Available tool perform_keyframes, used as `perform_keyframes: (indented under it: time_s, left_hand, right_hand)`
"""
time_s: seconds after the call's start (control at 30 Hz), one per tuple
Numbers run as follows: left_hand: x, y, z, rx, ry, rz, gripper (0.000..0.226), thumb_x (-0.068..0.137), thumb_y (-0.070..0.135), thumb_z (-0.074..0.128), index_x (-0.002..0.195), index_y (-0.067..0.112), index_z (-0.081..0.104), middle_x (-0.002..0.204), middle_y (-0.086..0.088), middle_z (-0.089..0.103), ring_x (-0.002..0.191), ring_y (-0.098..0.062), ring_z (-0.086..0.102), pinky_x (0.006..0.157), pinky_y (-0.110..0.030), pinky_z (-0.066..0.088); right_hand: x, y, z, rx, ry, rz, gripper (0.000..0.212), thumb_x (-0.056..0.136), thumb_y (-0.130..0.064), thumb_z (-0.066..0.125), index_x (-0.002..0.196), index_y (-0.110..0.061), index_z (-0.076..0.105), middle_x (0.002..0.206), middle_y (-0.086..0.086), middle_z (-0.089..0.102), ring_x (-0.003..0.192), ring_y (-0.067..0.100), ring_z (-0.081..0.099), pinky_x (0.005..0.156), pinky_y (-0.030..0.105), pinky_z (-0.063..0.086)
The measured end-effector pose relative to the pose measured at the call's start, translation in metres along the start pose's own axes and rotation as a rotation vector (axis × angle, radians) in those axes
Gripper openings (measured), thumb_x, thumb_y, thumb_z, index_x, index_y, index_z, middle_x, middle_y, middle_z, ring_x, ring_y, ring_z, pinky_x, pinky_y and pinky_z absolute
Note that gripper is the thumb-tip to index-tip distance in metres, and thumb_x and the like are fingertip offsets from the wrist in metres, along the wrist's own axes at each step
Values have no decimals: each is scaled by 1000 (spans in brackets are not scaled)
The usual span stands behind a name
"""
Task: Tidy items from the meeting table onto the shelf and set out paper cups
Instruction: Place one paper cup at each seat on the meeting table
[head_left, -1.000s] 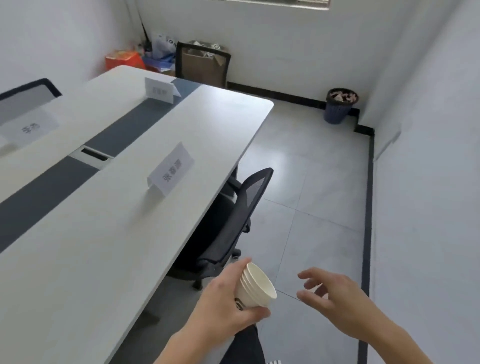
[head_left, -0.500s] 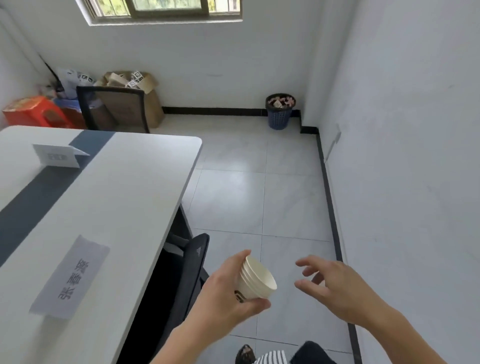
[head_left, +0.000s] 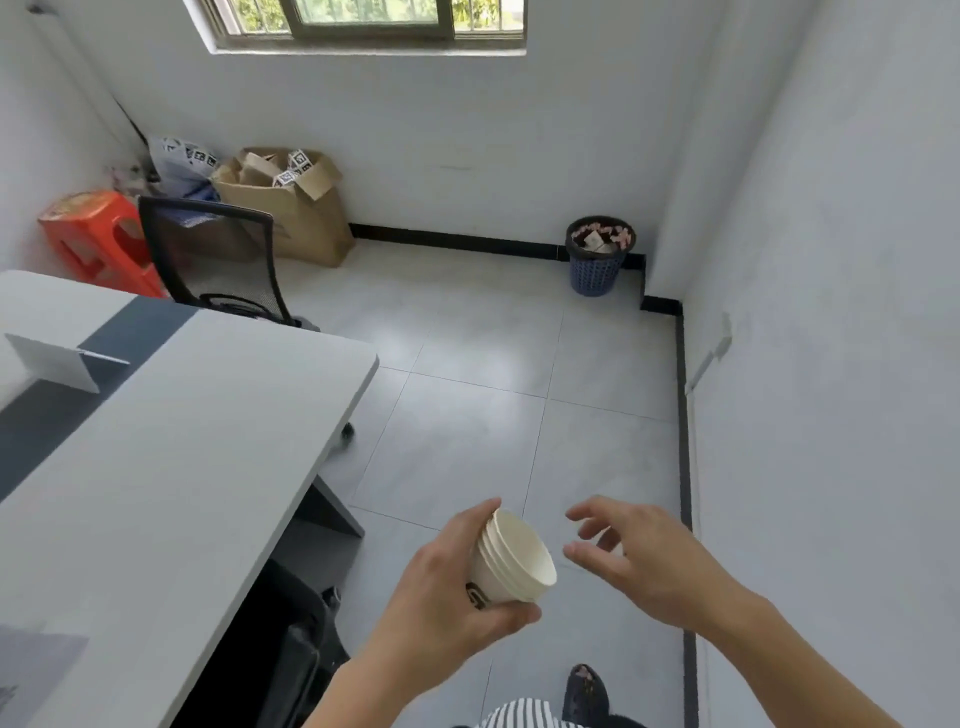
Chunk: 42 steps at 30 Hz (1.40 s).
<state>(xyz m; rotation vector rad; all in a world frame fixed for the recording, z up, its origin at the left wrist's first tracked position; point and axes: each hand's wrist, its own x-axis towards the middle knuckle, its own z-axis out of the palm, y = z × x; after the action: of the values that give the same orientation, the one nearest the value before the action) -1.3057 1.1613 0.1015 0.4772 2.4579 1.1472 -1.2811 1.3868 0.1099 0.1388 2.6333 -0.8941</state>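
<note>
Cups aren't on the bench (head_left: 182, 441) yet. The left hand (head_left: 447, 587) is wrapped around a nested stack of paper cups (head_left: 511, 564), tipped so the mouths face right, held over the floor just right of the bench's near end. The right hand (head_left: 644, 561) is loose and spread, holding nothing, fingertips just beside the top rim, not touching. A folded name card (head_left: 52, 361) sits far left on the bench. My guess: the tidying's mostly done and setting out the cups is all left. The shelf isn't in view.
</note>
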Motion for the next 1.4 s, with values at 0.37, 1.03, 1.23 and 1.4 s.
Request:
perform_keyframes:
  time_s: [0.37, 1.03, 1.23, 1.4]
  left_hand:
    - [93, -30, -60, -137, 326, -188, 77, 57, 41, 88, 124, 41, 50, 112, 18, 62, 106, -5, 59, 91, -29, 50]
    - [273, -114, -226, -162, 593, -425, 80, 54, 46, 86, 122, 54, 45, 116, 27, 55, 108, 2, 55, 91, -21, 48]
    - [276, -132, -258, -228, 870, -694, 81, 55, 45, 87, 125, 46, 48, 114, 26, 59, 106, 5, 55, 87, -9, 43]
    - [232, -137, -248, -304, 1126, -929, 79, 56, 42, 89, 123, 45, 48, 114, 20, 62, 104, 5, 56, 88, -12, 44]
  right_hand:
    - [184, -66, -26, 97, -195, -350, 17, 80, -42, 69, 89, -28, 71, 74, -6, 70, 70, 9, 64, 66, 27, 55]
    - [491, -215, -53, 280, -545, -373, 9, 78, -1, 62, 75, -8, 66, 58, -5, 61, 51, 8, 50, 50, 20, 40]
    - [591, -280, -56, 295, -574, -433, 6, 83, 0, 59, 77, 1, 60, 59, 6, 52, 50, 15, 43, 47, 25, 37]
    - [628, -342, -18, 202, -672, -599, 9, 84, -7, 61, 76, -3, 60, 59, 3, 56, 48, 12, 44, 51, 29, 39]
